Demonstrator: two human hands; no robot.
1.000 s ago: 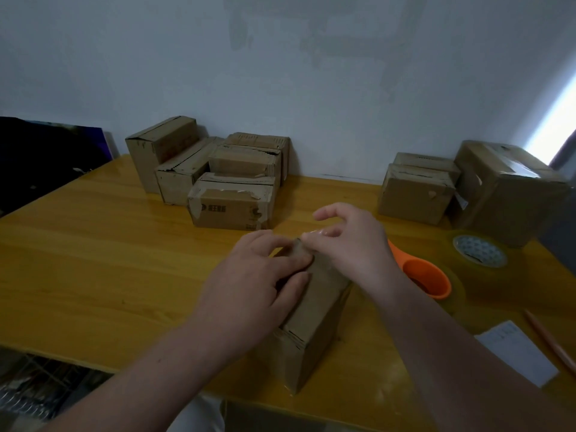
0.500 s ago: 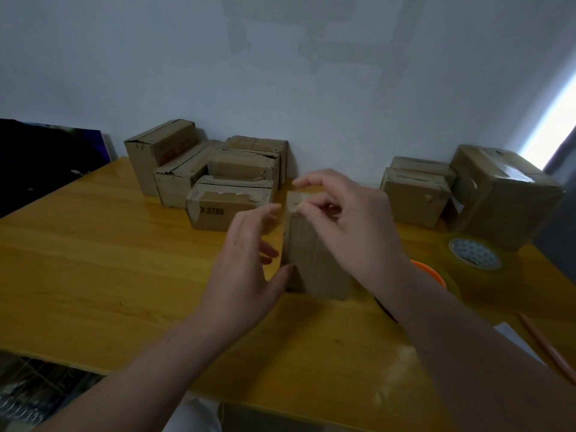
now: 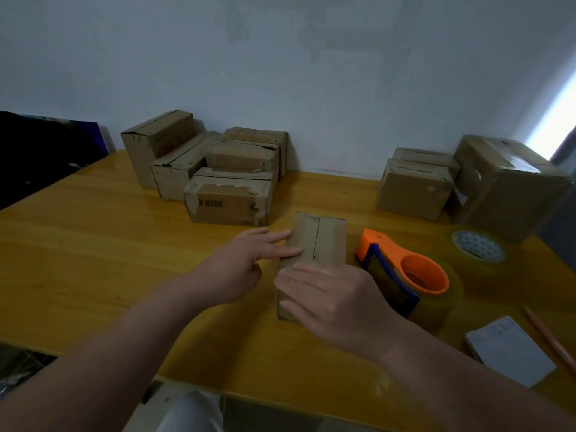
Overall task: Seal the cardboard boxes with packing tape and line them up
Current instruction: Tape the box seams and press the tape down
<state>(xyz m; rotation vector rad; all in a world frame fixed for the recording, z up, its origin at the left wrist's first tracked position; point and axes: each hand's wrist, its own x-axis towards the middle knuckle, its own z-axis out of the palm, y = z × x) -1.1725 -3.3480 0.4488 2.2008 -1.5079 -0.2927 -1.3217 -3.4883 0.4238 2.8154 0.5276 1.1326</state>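
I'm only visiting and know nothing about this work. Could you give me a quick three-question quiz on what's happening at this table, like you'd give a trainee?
1. Pick one: what sits just right of the middle box? A) scissors B) an orange tape dispenser C) a mug
2. True or false: the right hand grips the dispenser.
3. Fill in: the left hand touches the box with ___ fingers (straight or curled).

Key: 1 B. 2 False; it lies flat on the box's near end. 3 straight.
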